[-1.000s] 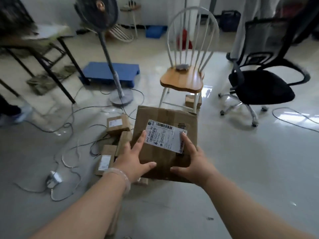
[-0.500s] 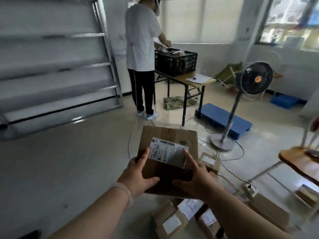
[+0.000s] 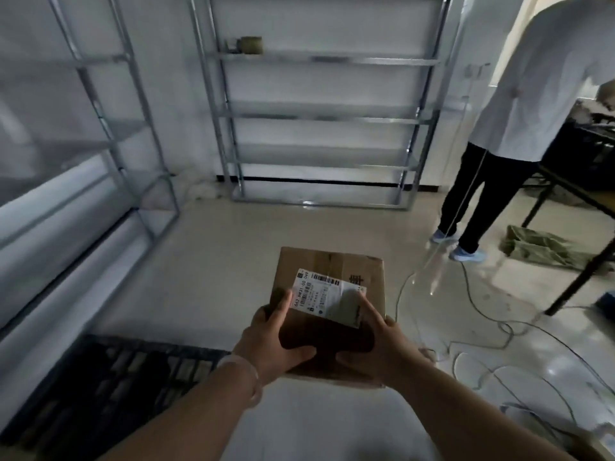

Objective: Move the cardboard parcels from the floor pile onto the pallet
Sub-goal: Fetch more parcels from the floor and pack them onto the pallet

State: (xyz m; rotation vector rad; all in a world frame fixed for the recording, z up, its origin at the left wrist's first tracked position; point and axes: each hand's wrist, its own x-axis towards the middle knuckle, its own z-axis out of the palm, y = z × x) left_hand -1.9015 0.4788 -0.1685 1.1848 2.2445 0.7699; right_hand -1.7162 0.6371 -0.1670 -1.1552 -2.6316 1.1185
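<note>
**A:** How did the fingers sit on it?

**B:** The left hand (image 3: pixel 269 347) had its fingers (image 3: pixel 283 306) spread over the top of the box (image 3: pixel 329 271), with the thumb hooked across the near face. The right hand (image 3: pixel 382 344) mirrored that, one finger lying along the edge of the label (image 3: pixel 327 296). Both hands clasped the box and held it clear of the floor.

**A:** And the pallet?

**B:** The pallet (image 3: pixel 109 384) was low on the left, dark, beside the left forearm. The box hung over bare floor to its right, not above it yet.

**A:** So what could have gone wrong?

**B:** As I judged it, the hold was all at the near end. A heavy box could have dipped at the far end and slid out, and the slick label gave that finger little bite. The cables (image 3: pixel 482 347) lay looped on the floor to the right. A foot caught in one while swinging left could have meant a stumble and a dropped box. The other person (image 3: pixel 519 111) stood well apart, so they were less of a worry.
</note>
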